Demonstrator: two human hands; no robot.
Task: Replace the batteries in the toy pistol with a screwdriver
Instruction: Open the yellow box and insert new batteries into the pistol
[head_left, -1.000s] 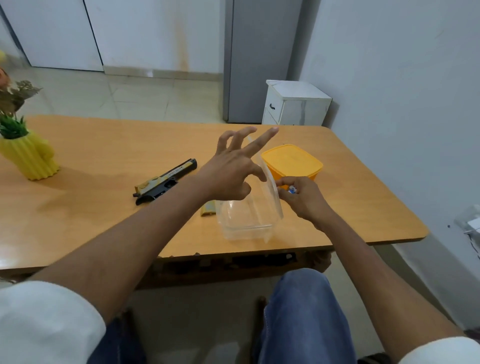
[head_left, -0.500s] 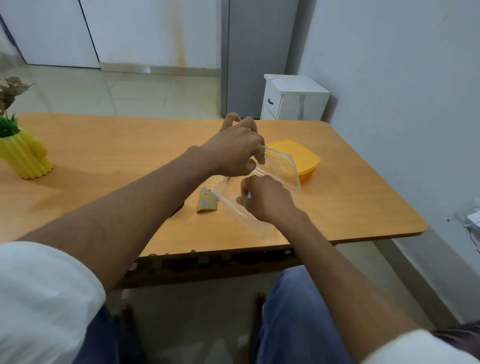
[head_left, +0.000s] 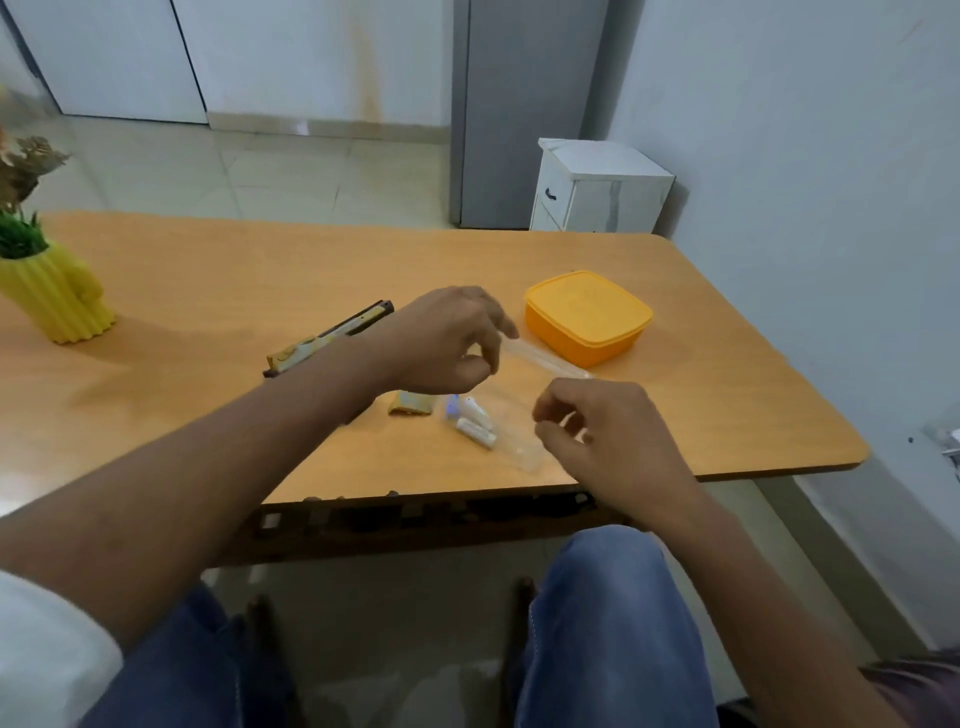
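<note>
toy pistol (head_left: 332, 332) lies flat on the table (head_left: 208, 291), left of centre, partly hidden behind the left forearm, nobody touching it. small yellowish piece (head_left: 410, 404) sits near it toward the front edge, probably the battery cover but too blurry to confirm

batteries (head_left: 471, 422): small white cells lying together just right of that piece, by the left end of a clear plastic container (head_left: 524, 410) that lies low on the table. can't tell if the cells are inside it or just beside it. orange lidded box (head_left: 587, 317) sits just behind it

step, my read: fetching the batteries, pistol not yet in hand. no screwdriver visible anywhere

next move needs: pinch the cells up off the table, bring the pistol in, load them with correct polarity, then find the driver for the cover screw

left hand (head_left: 441, 340) hovers over the far edge of the clear container, wrist bent down, fingers loosely curled. fingertips are motion-blurred, can't tell if they pinch the plastic or are just off it

right hand (head_left: 602, 431) sits above the container's near right corner, fingers curled narrow. whether it holds the plastic is not clear either
</note>
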